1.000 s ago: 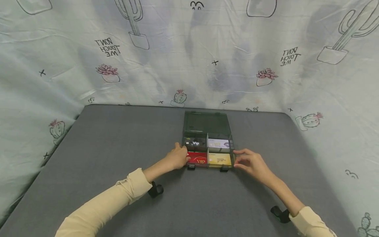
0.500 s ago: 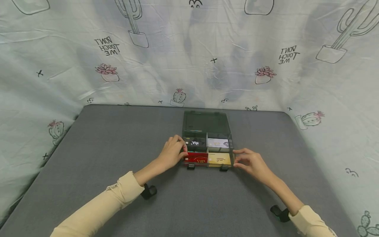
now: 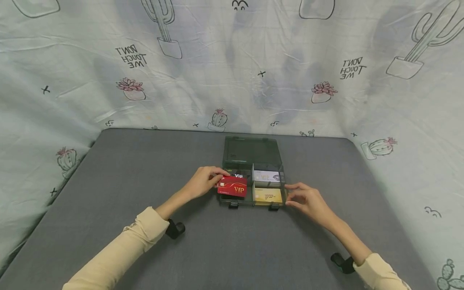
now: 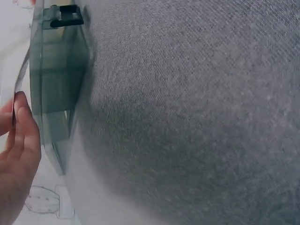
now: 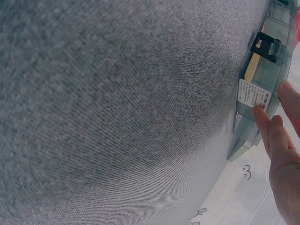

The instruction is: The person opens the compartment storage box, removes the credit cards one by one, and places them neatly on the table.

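My left hand (image 3: 200, 182) pinches a red VIP card (image 3: 233, 186) between thumb and fingers, held tilted over the left half of a dark see-through card box (image 3: 253, 150). Its lid lies back, unfolded. In the left wrist view the card (image 4: 22, 70) shows nearly edge-on. Behind it a black VIP card (image 3: 239, 176) is partly hidden in the back left compartment. A silver card (image 3: 266, 176) sits back right, a gold card (image 3: 268, 195) front right. My right hand (image 3: 308, 201) rests its fingertips against the box's right side, touching the wall near a white label (image 5: 253, 95).
The box stands on a grey cloth-covered table (image 3: 145, 161), near its far edge. Two black latches (image 3: 233, 205) stick out at the box's front. A white curtain (image 3: 253, 92) with cactus prints surrounds the table at the back and sides.
The left hand takes the red card out of the front left compartment and lifts it, moving slightly left. The right hand stays at the box's side.
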Action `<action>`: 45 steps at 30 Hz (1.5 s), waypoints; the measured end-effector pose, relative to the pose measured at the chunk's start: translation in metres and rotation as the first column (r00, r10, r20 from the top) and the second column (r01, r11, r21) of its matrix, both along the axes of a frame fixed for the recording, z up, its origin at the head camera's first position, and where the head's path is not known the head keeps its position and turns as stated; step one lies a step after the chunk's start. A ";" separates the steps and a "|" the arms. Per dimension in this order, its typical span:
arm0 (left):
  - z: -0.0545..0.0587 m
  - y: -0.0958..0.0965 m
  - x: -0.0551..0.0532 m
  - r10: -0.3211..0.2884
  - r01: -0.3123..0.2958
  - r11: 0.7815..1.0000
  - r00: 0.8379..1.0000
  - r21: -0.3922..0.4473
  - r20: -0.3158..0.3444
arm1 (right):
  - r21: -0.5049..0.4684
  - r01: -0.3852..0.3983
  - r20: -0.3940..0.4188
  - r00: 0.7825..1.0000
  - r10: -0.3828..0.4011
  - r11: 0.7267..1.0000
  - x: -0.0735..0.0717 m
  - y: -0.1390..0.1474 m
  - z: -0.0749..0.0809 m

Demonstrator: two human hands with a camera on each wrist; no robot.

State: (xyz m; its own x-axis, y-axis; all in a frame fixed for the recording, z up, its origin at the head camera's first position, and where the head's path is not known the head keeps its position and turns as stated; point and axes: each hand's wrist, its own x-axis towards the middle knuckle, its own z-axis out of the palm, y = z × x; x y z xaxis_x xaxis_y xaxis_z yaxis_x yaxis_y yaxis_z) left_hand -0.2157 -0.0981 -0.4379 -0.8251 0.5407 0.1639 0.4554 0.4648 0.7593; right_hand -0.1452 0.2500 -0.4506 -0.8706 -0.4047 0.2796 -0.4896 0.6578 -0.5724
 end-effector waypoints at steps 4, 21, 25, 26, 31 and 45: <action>0.000 -0.005 0.000 -0.032 0.033 0.999 0.999 -0.026 0.030 | 0.002 0.013 0.010 1.000 -0.013 1.000 0.001 0.000 -0.001; 0.001 -0.014 0.002 -0.081 0.081 0.973 0.997 -0.218 0.013 | -0.010 0.016 0.026 1.000 -0.016 1.000 -0.002 0.002 0.002; 0.003 -0.012 0.002 -0.122 0.104 0.956 0.991 -0.276 -0.050 | -0.016 0.013 0.036 0.999 -0.012 1.000 -0.005 0.004 0.003; 0.004 -0.011 0.002 -0.132 0.109 0.953 0.989 -0.284 -0.062 | -0.017 0.012 0.037 0.999 -0.011 1.000 -0.005 0.004 0.004; 0.004 -0.011 0.000 -0.168 0.132 0.955 0.979 -0.267 -0.119 | -0.023 0.008 0.030 1.000 -0.007 1.000 -0.007 0.006 0.005; 0.011 -0.027 -0.016 -0.128 0.097 0.983 0.973 -0.158 -0.194 | -0.042 -0.001 0.032 0.999 0.003 0.999 -0.008 0.004 0.005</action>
